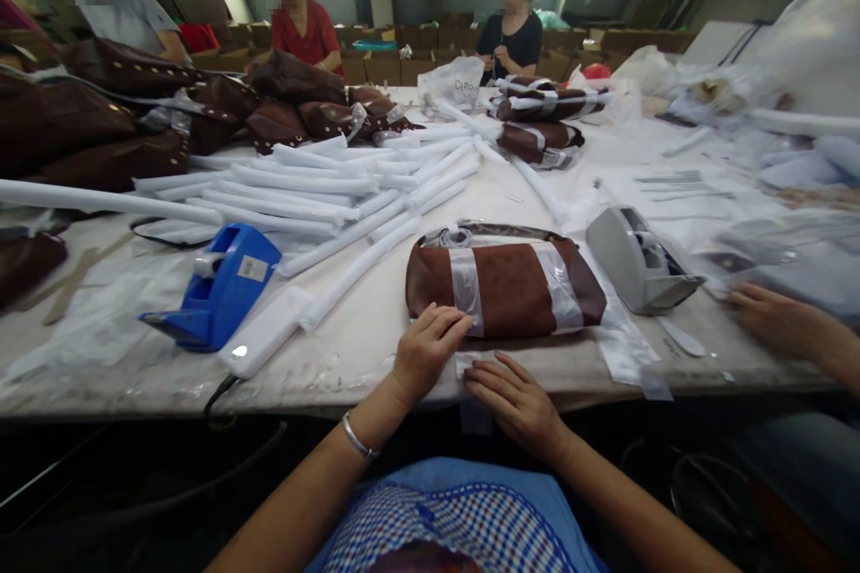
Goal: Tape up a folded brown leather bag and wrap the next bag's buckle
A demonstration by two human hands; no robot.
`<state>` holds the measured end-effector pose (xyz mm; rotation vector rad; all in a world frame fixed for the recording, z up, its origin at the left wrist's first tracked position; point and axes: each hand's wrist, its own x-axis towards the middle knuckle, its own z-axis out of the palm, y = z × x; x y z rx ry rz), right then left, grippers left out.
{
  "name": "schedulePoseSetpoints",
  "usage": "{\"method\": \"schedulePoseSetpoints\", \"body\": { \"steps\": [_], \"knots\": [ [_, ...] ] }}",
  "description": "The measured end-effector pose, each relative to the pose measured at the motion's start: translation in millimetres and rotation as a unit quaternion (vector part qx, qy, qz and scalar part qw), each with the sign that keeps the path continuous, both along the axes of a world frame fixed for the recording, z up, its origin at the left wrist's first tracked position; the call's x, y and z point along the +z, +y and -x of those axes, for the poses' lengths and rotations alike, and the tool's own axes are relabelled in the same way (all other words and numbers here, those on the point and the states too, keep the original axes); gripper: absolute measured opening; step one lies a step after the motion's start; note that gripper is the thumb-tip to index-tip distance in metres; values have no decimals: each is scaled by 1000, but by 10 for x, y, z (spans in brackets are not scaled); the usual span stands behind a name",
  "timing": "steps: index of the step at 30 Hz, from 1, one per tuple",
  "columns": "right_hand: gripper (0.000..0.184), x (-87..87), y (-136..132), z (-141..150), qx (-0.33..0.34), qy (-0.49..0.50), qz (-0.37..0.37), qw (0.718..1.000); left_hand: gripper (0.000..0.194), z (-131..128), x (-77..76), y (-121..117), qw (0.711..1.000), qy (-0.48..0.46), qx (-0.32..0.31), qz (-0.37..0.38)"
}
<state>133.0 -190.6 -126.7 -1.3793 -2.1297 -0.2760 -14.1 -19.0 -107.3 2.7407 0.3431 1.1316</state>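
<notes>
A brown leather handbag (514,291) lies on the table in front of me, with two translucent wrapping strips round its body and its strap along the far side. My left hand (430,347) rests at the bag's lower left front, its fingers stretched out over the near end of the left strip (465,282). At the table's front edge, just below the bag, my right hand (517,398) lies with fingers apart. Its fingertips touch a small clear plastic piece (476,407) that hangs over the edge. Neither hand grips anything that I can see.
A blue tape dispenser (225,286) and a white device with a cord (265,336) stand left; a grey tape dispenser (635,264) stands right. White paper rolls (302,183) and brown bags (94,121) lie beyond. A co-worker's hand (772,318) is at the right.
</notes>
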Motion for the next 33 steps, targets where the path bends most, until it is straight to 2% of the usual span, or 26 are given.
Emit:
{"method": "schedulePoseSetpoints", "body": {
  "steps": [3,9,13,17,21,25,33],
  "knots": [
    [27,31,10,27,27,28,-12,999,22,-6,-20,1,1000,-4,0,-5],
    [30,103,-20,10,41,31,0,999,18,-24,-30,5,999,15,17,-38],
    [34,333,95,-115,59,46,8,997,13,-32,-49,-9,999,9,17,-48],
    [35,587,351,-274,73,78,-14,994,12,-33,-44,-30,998,3,22,-51],
    [38,734,591,-384,54,124,4,991,16,-5,-30,-36,999,2,19,-44],
    [32,766,752,-483,6,129,36,991,19,34,-53,-13,999,1,4,-32],
    [11,716,1087,-567,-62,45,30,997,19,60,-20,65,999,-26,-28,5]
  ]
}}
